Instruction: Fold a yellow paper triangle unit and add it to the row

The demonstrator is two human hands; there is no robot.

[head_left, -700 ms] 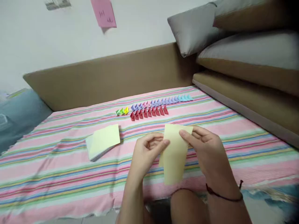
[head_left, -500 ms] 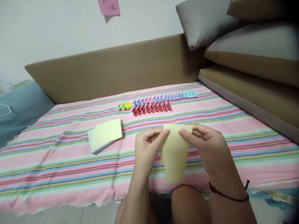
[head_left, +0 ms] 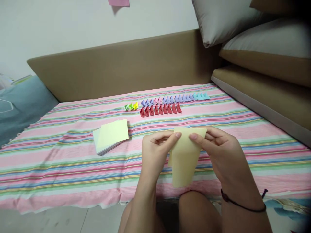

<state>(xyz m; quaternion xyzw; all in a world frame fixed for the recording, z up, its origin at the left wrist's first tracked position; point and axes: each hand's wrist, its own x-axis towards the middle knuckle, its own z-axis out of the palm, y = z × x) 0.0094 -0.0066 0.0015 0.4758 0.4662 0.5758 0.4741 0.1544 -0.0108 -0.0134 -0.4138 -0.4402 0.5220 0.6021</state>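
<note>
I hold a pale yellow sheet of paper upright above the striped cloth. My left hand pinches its upper left edge with thumb and forefinger. My right hand pinches the upper right corner; a dark cord sits on that wrist. A stack of pale yellow sheets lies on the cloth to the left of my hands. Beyond my hands lie two rows of small folded paper pieces in green, yellow, purple, pink, blue and red.
A brown padded backrest runs along the far edge of the cloth. Grey and brown cushions are piled at the right. A blue-grey pillow lies at the left. My knees show at the bottom, with floor at the lower left.
My left hand has closed its pinch on the sheet's top edge, and both hands hold it a little higher. The view has tilted down slightly.
</note>
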